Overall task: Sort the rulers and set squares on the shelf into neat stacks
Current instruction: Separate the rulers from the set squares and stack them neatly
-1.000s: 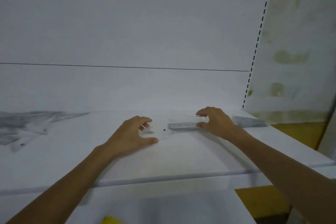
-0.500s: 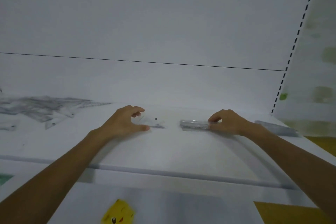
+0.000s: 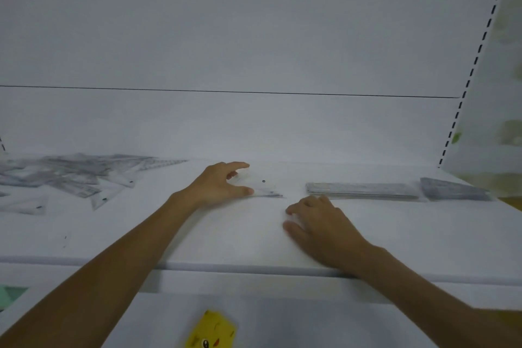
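Observation:
A clear set square [image 3: 264,185] lies flat mid-shelf on the white shelf [image 3: 254,234]. My left hand [image 3: 217,186] grips its left end between thumb and forefinger. To the right lies a neat stack of clear rulers [image 3: 361,189], and beyond it a darker stack [image 3: 454,189] near the shelf's right end. My right hand [image 3: 319,227] rests flat on the shelf, fingers relaxed, just in front of the ruler stack and holding nothing. A loose heap of clear set squares and rulers [image 3: 70,175] spreads over the shelf's left part.
The shelf's back panel rises right behind the stacks, and a slotted upright [image 3: 474,65] runs up at the right. The shelf's front edge [image 3: 254,267] crosses under my forearms. Below it a yellow cartoon package [image 3: 211,330] shows on a lower level.
My right hand let go of the ruler stack and drew back toward the front edge. The left hand stays on the clear set square. The view shifted left.

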A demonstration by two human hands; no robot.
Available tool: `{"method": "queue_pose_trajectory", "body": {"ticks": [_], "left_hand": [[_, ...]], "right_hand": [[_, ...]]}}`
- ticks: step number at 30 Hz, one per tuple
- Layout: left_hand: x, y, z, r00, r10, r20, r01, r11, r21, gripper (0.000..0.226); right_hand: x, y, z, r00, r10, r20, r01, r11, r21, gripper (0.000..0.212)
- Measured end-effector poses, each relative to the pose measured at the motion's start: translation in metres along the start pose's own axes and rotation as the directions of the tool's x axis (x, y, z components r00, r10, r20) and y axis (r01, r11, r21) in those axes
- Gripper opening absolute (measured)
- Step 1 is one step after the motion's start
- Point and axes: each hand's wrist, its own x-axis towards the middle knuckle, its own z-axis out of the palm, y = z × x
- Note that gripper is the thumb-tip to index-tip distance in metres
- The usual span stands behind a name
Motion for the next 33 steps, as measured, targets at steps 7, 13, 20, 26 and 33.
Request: {"method": "queue_pose_trajectory", "body": {"ticks": [7,13,20,26,33], "left_hand": [[0.008,-0.002,0.013,0.998,0.043,0.036,-0.044,0.999,0.03,0.059],[0.01,-0.003,0.017,0.999,0.023,0.043,-0.028,0.993,0.114,0.059],[0.011,-0.004,0.019,1.0,-0.001,0.014,0.0,0.996,0.09,0.076],[0.007,-0.004,0.018,0.998,0.059,0.026,-0.061,0.995,0.076,0.059],[0.003,-0.002,0.02,0.991,0.123,0.048,-0.13,0.974,0.184,0.056]], "right_hand": [[-0.002,-0.008,-0.001,1.0,0.018,0.004,-0.018,1.0,-0.012,0.039],[-0.003,-0.01,-0.002,1.0,0.027,-0.008,-0.027,0.999,-0.039,0.037],[-0.006,-0.011,-0.002,0.999,0.035,-0.017,-0.035,0.999,-0.038,0.036],[-0.009,-0.015,-0.005,0.995,0.094,-0.028,-0.095,0.995,-0.01,0.034],[-0.012,-0.018,-0.005,0.99,0.132,-0.048,-0.131,0.991,0.017,0.031]]}}
